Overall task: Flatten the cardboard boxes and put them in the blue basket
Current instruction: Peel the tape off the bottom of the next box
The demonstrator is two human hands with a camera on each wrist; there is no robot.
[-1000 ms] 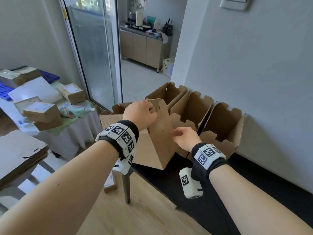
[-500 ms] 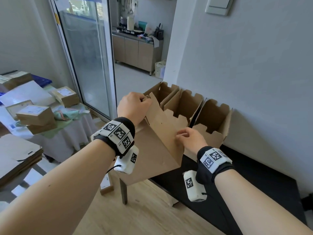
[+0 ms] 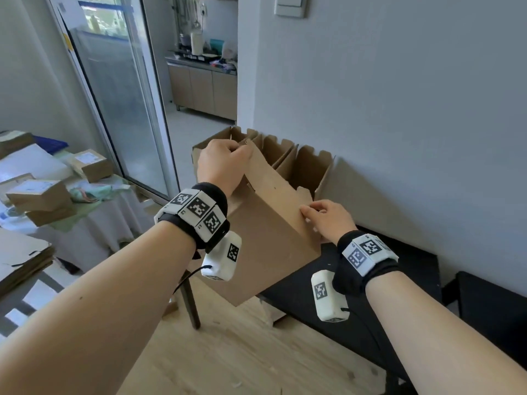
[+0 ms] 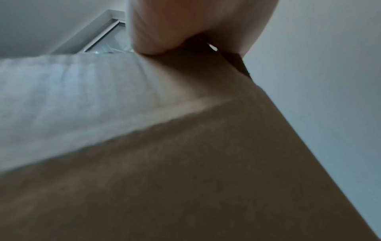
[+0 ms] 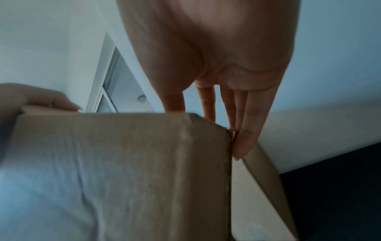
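Left hand point(image 3: 221, 163) grips the cardboard box point(image 3: 268, 240) at its top corner; right hand point(image 3: 328, 219) pinches its side edge; no legible writing.

The lower part of the frame is filled by a blurred brown cardboard box point(image 4: 185, 171), whose pale crease is seen running from lower left up toward the centre right. At top centre the left hand point(image 4: 198, 24) is seen gripping the box's upper edge. A white door frame point(image 4: 92, 35) is glimpsed at upper left, and a pale wall point(image 4: 329, 73) occupies the right side.
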